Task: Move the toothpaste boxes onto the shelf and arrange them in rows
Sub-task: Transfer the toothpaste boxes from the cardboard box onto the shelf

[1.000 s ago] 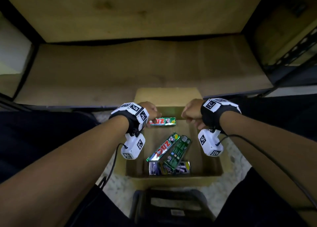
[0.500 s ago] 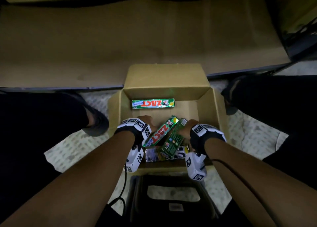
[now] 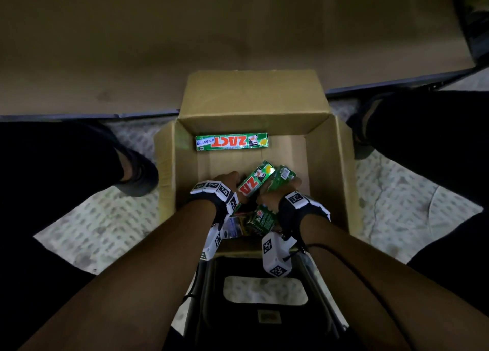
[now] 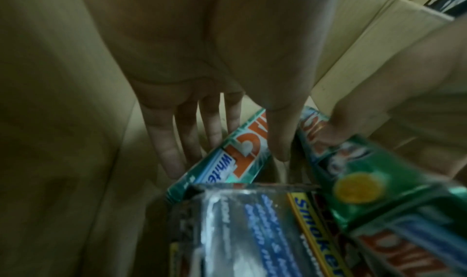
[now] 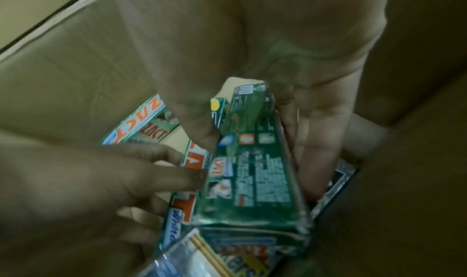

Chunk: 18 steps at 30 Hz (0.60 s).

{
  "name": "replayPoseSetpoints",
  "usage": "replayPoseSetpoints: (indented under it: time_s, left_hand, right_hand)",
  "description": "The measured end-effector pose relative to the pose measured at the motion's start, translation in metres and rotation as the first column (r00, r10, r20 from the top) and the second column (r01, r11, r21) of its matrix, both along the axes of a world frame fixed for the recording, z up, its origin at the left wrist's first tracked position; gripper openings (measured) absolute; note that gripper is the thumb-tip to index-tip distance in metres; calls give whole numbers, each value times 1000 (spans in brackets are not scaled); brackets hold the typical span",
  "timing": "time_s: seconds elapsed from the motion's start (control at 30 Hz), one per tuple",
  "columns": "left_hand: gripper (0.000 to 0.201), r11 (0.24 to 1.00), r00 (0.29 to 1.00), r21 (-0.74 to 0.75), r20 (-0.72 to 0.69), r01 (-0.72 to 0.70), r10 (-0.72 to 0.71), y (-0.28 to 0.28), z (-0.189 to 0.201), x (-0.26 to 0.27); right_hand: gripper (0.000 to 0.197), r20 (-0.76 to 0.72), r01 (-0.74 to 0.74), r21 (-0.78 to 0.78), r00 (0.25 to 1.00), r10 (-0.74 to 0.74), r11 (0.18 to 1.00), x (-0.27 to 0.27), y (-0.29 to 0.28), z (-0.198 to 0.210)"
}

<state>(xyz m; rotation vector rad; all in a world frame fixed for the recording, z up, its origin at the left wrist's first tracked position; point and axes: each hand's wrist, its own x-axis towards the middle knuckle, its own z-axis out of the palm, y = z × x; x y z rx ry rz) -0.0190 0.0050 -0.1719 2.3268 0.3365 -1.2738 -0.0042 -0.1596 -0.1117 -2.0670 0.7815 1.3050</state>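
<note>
An open cardboard carton (image 3: 330, 165) on the floor holds several toothpaste boxes. One green ZACT box (image 3: 232, 141) lies flat across its far end. My left hand (image 3: 227, 180) reaches into the near end, thumb on one side and fingers on the other of a slanted green ZACT whitening box (image 3: 255, 178) (image 4: 242, 151). My right hand (image 3: 275, 194) grips another green box (image 5: 252, 171) (image 3: 281, 178) between thumb and fingers, tilted up off the pile. A silver-blue box (image 4: 252, 231) lies under both. The wooden shelf board (image 3: 158, 46) stretches beyond the carton.
My dark-trousered legs flank the carton, with a shoe (image 3: 137, 176) close to its left wall. A black stool (image 3: 264, 311) sits right under my forearms. The floor (image 3: 92, 231) is pale and patterned. A dark metal edge (image 3: 92, 116) fronts the shelf.
My view tipped down from the shelf to the carton. Both hands dropped from the carton's far rim to its near pile, and the right hand took hold of a green box.
</note>
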Motion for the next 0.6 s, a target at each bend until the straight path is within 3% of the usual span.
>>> replayPoseSetpoints:
  time_s: [0.1,0.17,0.23,0.3,0.43,0.6]
  left_hand:
    - [52,1000,996,-10,84,-3,4,-4,2,-2]
    - [54,1000,994,-28,104,-12,15,-6,7,1]
    - [43,999,994,-30,110,-24,27,-5,7,2]
    - [40,998,990,-44,129,-44,49,-4,6,3]
    - [58,993,982,-63,151,-103,111,0,4,1]
    - [71,982,969,-111,177,-155,174,1,14,1]
  right_hand:
    - [68,-22,86,-1,996,-86,996,5,-3,1]
    - [45,-81,-8,37,997,11,999,7,-14,-3]
    - [24,-95,-25,67,995,31,997,11,-26,-4]
    - [20,-130,-80,65,988,88,995,14,-35,4]
    - [10,-114,-161,121,978,175,980,19,-36,23]
    - [30,-48,-143,101,988,148,985,19,-37,29]
